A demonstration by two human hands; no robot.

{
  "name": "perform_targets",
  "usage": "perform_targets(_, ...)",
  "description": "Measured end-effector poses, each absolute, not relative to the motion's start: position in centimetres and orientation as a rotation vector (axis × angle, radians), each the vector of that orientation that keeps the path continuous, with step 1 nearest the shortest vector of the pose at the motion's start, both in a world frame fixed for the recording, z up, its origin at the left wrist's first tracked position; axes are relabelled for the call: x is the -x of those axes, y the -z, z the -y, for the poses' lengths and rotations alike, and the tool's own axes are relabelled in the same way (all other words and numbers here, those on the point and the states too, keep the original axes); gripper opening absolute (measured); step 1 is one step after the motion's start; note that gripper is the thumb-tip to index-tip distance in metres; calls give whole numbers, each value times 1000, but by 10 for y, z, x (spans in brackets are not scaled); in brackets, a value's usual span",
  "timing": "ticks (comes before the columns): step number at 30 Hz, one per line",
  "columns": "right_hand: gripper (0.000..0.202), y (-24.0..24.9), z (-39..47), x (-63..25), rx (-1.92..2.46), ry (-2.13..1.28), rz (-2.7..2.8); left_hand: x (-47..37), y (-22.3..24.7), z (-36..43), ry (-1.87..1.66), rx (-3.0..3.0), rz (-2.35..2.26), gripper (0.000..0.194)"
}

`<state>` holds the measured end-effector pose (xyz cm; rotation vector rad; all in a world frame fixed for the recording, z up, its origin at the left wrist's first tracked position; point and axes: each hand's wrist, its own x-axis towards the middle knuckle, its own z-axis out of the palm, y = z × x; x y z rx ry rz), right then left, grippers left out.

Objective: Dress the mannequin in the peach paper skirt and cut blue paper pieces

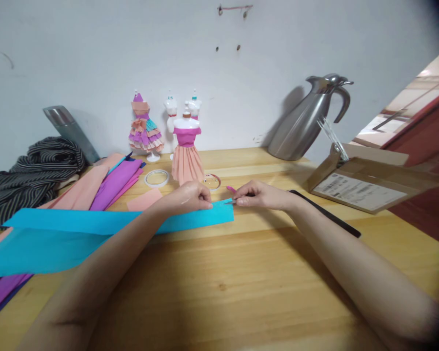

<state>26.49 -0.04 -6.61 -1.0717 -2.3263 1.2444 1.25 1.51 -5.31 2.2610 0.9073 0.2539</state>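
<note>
A long blue crepe paper strip (190, 220) lies across the table, its short end toward the right. My left hand (190, 197) pinches the strip's upper edge near that end. In my right hand (258, 196) are small scissors (231, 202), with the metal points over the strip's upper right corner and the handles hidden by my fingers. Just behind them is a small pink piece (230, 188). Close behind my left hand stands a mini dress form (187, 139) in a magenta top and pleated peach paper skirt.
Other dress forms (142, 126) stand by the wall. Tape rolls (156, 178) lie in front of them. Folded colored paper (117, 183), striped cloth (32, 165) and a leaning bottle (73, 134) are left. To the right are a steel jug (300, 122), cardboard box (362, 185) and black phone-like slab (325, 214).
</note>
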Motion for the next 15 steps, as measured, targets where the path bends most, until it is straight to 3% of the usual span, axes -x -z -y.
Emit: perform_targets(15, 44, 65, 1, -263, 1037, -1237, 2317, -13, 53, -13, -270, -2258, -893, 16)
